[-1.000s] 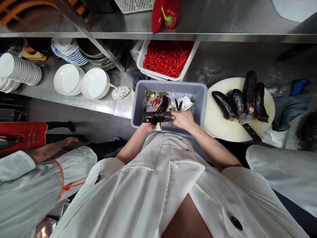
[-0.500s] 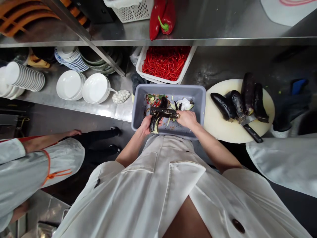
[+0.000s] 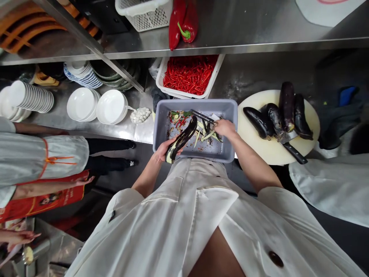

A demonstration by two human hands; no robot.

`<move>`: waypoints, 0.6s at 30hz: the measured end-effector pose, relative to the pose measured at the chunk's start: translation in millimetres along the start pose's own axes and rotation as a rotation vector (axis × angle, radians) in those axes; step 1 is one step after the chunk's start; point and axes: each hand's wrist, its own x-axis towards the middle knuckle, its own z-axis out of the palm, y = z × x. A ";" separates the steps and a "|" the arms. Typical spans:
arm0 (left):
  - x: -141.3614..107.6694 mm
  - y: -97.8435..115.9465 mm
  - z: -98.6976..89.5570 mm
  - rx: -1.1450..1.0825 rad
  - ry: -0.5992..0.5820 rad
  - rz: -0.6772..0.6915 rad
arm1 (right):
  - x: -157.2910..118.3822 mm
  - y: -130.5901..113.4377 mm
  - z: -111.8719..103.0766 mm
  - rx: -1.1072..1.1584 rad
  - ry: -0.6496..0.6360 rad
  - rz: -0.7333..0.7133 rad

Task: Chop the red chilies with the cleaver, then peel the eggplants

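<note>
My left hand (image 3: 166, 149) is wrapped round the lower end of a partly peeled eggplant (image 3: 182, 139), which tilts up to the right with pale stripes in its dark skin. In my right hand (image 3: 225, 127) is a long, dark peeler (image 3: 202, 117), pointing left, apart from the eggplant's upper end. Both hands are over a grey plastic tub (image 3: 235, 115). Strips of eggplant peel (image 3: 208, 134) lie in it below my right hand, with red and green vegetable scraps (image 3: 178, 118) towards the far left.
Right of the tub, a round cutting board (image 3: 250, 148) carries several eggplants (image 3: 287, 105) and a knife (image 3: 295, 153). Behind stands a tray of red chilies (image 3: 190, 75). White bowls (image 3: 111, 106) stand left; red peppers (image 3: 184, 27) lie on the shelf. Co-workers (image 3: 63, 157) stand at the left.
The peeler has come off the eggplant and moved up and right with my right hand. The eggplant has tilted rightward. The co-worker at the left has shifted, and a red apron now shows.
</note>
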 end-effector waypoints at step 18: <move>58.2 -9.7 50.2 -0.102 -0.020 0.160 | -102.4 -63.9 30.3 -0.052 0.240 -0.607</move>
